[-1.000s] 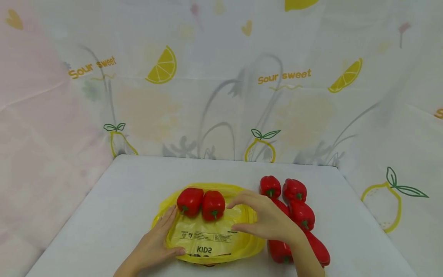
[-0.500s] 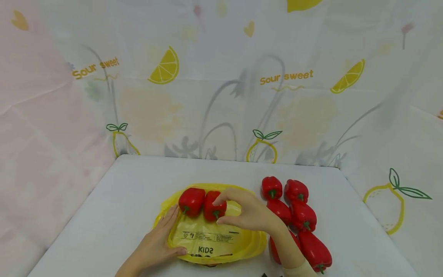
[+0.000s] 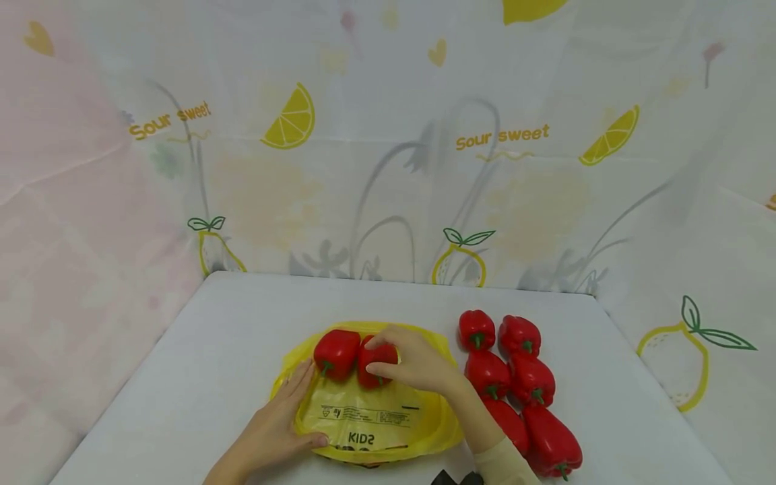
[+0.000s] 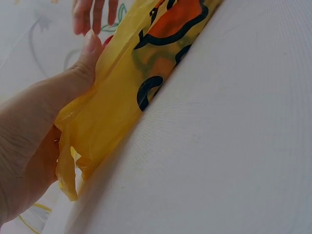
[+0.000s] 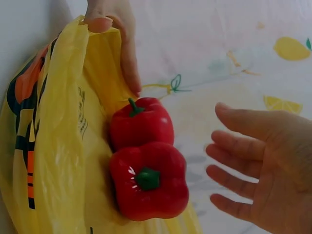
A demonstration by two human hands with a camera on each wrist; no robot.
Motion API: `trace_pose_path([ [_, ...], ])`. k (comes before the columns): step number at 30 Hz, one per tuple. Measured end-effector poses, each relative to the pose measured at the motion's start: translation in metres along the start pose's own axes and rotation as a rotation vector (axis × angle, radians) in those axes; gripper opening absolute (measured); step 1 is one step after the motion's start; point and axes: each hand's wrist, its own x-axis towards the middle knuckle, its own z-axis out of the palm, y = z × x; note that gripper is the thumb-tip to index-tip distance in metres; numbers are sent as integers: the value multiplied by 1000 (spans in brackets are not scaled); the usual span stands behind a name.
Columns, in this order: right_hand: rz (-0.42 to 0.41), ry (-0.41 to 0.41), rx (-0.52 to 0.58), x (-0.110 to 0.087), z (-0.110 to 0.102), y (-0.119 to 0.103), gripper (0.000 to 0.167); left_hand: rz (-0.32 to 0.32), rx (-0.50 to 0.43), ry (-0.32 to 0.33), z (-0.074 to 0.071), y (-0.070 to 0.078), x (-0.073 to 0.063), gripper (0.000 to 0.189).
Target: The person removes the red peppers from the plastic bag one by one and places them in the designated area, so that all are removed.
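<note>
A yellow plastic bag [image 3: 424, 434] lies spread on the table with its mouth open and printing showing inside. Two red bell peppers sit side by side in it: a left one [image 3: 336, 351] and a right one [image 5: 163, 200]. My left hand [image 3: 275, 426] rests at the bag's left rim, thumb and straight fingers spread apart along the edge. My right hand [image 3: 418, 360] is over the bag at the right pepper; in the right wrist view its loosely bent fingers [image 5: 236, 168] stand apart from both peppers and hold nothing. The left wrist view shows the left thumb [image 4: 87, 58] against the bag's edge.
Several more red bell peppers [image 3: 532, 377] lie grouped on the white table [image 3: 236, 323] right of the bag, beside my right forearm. A lemon-patterned cloth [image 3: 364, 202] hangs behind and at both sides. Something black [image 3: 457, 478] shows at the bottom edge.
My right hand has moved left, from the bag's right side to the right pepper. The left hand stays at the bag's rim, and the peppers in the bag hold their places.
</note>
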Motion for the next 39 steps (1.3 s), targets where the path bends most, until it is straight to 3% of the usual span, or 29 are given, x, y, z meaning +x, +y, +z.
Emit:
trace_pose_path([
  [5, 129, -34, -189, 8, 19, 11, 52, -7, -11, -6, 1, 1, -1, 118],
  [10, 178, -76, -263, 7, 32, 16, 68, -9, -19, -7, 2, 2, -1, 118],
  [16, 177, -53, -227, 2, 36, 12, 56, -5, -3, -2, 2, 2, 0, 118],
  [20, 181, -48, -245, 2, 35, 9, 43, -5, -4, -4, 1, 2, 0, 119],
  [23, 188, -66, -268, 1, 34, 8, 43, -6, -7, -4, 1, 2, 1, 119],
  [28, 221, -94, -271, -2, 34, 6, 55, -4, 2, 0, 1, 1, 1, 118],
  [34, 264, -75, -244, -8, 35, 5, 93, -9, 8, 0, 1, 1, 1, 119],
  [39, 245, -17, -230, -13, 38, 8, 95, -10, 11, 0, 1, 0, 1, 118],
])
